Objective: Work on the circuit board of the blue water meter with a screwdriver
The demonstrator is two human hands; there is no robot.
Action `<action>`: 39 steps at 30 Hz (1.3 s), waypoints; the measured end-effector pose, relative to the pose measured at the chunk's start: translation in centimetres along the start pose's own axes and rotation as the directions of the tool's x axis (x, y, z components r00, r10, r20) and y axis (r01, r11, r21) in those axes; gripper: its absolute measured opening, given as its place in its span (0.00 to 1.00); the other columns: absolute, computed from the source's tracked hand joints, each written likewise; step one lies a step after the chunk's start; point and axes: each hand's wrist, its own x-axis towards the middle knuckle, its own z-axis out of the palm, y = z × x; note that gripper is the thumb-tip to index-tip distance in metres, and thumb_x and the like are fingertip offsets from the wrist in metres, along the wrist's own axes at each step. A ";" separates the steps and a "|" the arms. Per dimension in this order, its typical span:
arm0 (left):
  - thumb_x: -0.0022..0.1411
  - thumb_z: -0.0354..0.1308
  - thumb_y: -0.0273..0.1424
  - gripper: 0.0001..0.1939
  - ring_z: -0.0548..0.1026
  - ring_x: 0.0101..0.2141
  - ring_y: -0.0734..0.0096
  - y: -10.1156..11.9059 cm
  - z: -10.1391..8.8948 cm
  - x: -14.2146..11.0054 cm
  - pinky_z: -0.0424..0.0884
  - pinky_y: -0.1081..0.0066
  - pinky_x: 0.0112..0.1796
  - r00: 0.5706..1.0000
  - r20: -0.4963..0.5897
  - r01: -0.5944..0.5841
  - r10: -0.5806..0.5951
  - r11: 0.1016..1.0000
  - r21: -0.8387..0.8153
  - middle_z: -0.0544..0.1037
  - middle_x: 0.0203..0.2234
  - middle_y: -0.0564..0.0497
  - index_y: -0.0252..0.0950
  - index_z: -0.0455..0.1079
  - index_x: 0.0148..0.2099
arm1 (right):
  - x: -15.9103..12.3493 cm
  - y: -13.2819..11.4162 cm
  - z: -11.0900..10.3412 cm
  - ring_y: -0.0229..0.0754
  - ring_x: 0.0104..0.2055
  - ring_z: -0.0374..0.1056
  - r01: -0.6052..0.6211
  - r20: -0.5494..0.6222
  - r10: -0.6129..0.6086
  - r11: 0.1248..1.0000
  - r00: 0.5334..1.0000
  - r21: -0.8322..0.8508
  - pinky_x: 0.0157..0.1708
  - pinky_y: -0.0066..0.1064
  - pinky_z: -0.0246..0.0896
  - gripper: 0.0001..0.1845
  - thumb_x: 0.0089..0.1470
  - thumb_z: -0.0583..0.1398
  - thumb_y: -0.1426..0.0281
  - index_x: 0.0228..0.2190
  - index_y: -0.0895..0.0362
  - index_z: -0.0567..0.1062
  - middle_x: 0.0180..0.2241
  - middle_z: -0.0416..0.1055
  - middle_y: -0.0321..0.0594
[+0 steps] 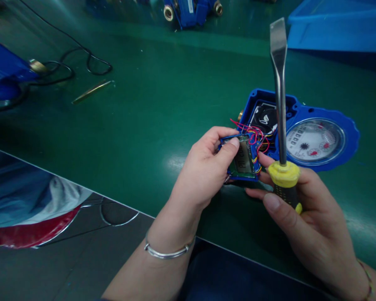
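Observation:
My left hand (203,167) pinches a small display circuit board (242,161) in a blue frame, thumb on its face. Red and yellow wires (253,136) run from the board to the open box of a blue water meter (351,125), whose round dial (315,140) faces up. In my right hand (313,225) is a flat-blade screwdriver (280,92) with a yellow and black handle, its blade pointing up. Fingertips of that hand reach the right edge of the display board.
Another blue meter with brass ends (191,12) lies at the back of the green table (138,117). A blue bin (338,29) stands back right. On the left are a blue meter (6,71), a black cable (78,46) and a thin brass-coloured tool (92,91). A person's clothed leg (28,188) shows lower left.

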 end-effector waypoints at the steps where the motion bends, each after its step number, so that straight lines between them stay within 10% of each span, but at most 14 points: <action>1: 0.65 0.56 0.29 0.02 0.66 0.22 0.80 0.0 0.0 0.0 0.64 0.82 0.23 1.000 0.003 0.003 -0.003 1.000 -0.001 0.71 0.27 0.56 0.37 0.68 0.41 | 0.0 0.0 0.0 0.55 0.56 0.59 0.003 -0.002 -0.003 1.000 1.000 -0.002 0.51 0.48 0.70 0.21 0.64 0.63 0.66 0.57 0.49 0.67 0.58 0.56 0.45; 39: 0.63 0.57 0.29 0.04 0.67 0.23 0.78 0.0 0.1 0.0 0.64 0.81 0.23 0.998 -0.004 0.065 -0.065 0.996 -0.055 0.72 0.28 0.54 0.37 0.68 0.41 | -0.1 0.2 -0.2 0.50 0.53 0.63 -0.002 0.015 0.003 0.997 1.000 -0.072 0.50 0.39 0.71 0.23 0.64 0.63 0.64 0.58 0.49 0.65 0.58 0.55 0.41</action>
